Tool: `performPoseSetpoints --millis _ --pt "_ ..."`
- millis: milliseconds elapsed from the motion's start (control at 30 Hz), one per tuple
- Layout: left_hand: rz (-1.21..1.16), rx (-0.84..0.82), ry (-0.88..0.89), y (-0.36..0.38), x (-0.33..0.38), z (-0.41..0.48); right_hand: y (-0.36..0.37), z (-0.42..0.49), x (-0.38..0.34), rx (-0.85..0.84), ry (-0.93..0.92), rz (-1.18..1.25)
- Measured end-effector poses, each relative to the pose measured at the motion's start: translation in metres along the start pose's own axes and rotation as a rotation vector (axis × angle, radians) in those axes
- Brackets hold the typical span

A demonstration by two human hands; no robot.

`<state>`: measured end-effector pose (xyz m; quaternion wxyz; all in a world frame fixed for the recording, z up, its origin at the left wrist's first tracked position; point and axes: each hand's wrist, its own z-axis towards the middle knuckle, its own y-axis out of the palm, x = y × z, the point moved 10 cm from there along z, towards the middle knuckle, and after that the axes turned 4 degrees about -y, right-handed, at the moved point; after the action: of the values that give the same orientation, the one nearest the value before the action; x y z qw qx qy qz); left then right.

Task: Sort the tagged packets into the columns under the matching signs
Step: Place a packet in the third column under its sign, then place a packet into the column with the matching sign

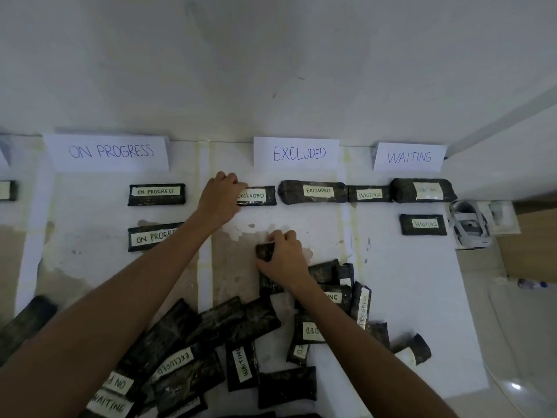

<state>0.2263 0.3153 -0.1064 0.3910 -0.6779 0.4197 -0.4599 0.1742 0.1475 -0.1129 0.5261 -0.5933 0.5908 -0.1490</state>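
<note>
Three paper signs lean on the wall: ON PROGRESS (110,152), EXCLUDED (298,153), WAITING (409,157). Black packets with white tags lie beneath them. My left hand (221,197) grips the left end of an EXCLUDED packet (259,195) in the top row under the EXCLUDED sign. Beside it lies a second EXCLUDED packet (313,192). My right hand (283,254) closes on a black packet (265,251) at the top of the loose pile (211,348); its tag is hidden.
Two ON PROGRESS packets (156,194) lie in the left column, three WAITING packets (423,224) on the right. A white headset (470,227) sits by the right edge of the white sheet (407,282). Another packet (7,190) shows at far left.
</note>
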Motion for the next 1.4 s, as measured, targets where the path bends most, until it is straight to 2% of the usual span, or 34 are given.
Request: performPoseSetpoints --millis 100,267,333,400,533,633,900,967,1067,1133,1267,1400 --pt "-0.002 0.011 -0.015 -0.002 -0.004 0.000 0.012 -0.004 -0.007 -0.009 -0.042 -0.113" --pt "-0.081 0.114 -0.016 -0.018 -0.006 -0.020 0.012 0.001 -0.010 -0.002 -0.012 -0.084" --pt "-0.163 0.130 -0.016 -0.023 -0.001 -0.037 0.008 0.002 -0.009 -0.004 0.031 0.079" --pt "-0.304 0.077 -0.051 -0.019 0.004 -0.059 -0.004 0.003 -0.004 0.021 0.095 0.308" --pt "-0.646 -0.045 -0.210 -0.002 0.020 -0.118 -0.013 -0.009 0.004 -0.084 0.316 0.765" --pt "-0.805 -0.103 -0.298 0.010 0.039 -0.153 -0.015 -0.022 -0.003 -0.122 0.430 1.123" --pt "-0.883 -0.067 -0.320 0.008 0.057 -0.176 -0.027 -0.047 -0.002 -0.091 0.435 1.264" --pt "-0.903 -0.060 -0.330 0.008 0.056 -0.176 -0.028 -0.053 0.002 -0.082 0.435 1.244" --pt "-0.997 -0.055 -0.417 0.015 0.052 -0.178 -0.031 -0.060 0.010 -0.066 0.401 0.982" --pt "-1.127 -0.041 -0.506 0.022 0.049 -0.181 -0.037 -0.062 0.004 -0.065 0.268 0.763" --pt "-1.388 -0.054 -0.617 0.035 0.054 -0.188 -0.048 -0.069 -0.025 -0.085 -0.110 0.380" --pt "-1.458 -0.087 -0.690 0.051 0.062 -0.189 -0.053 -0.075 -0.029 -0.086 -0.259 0.206"
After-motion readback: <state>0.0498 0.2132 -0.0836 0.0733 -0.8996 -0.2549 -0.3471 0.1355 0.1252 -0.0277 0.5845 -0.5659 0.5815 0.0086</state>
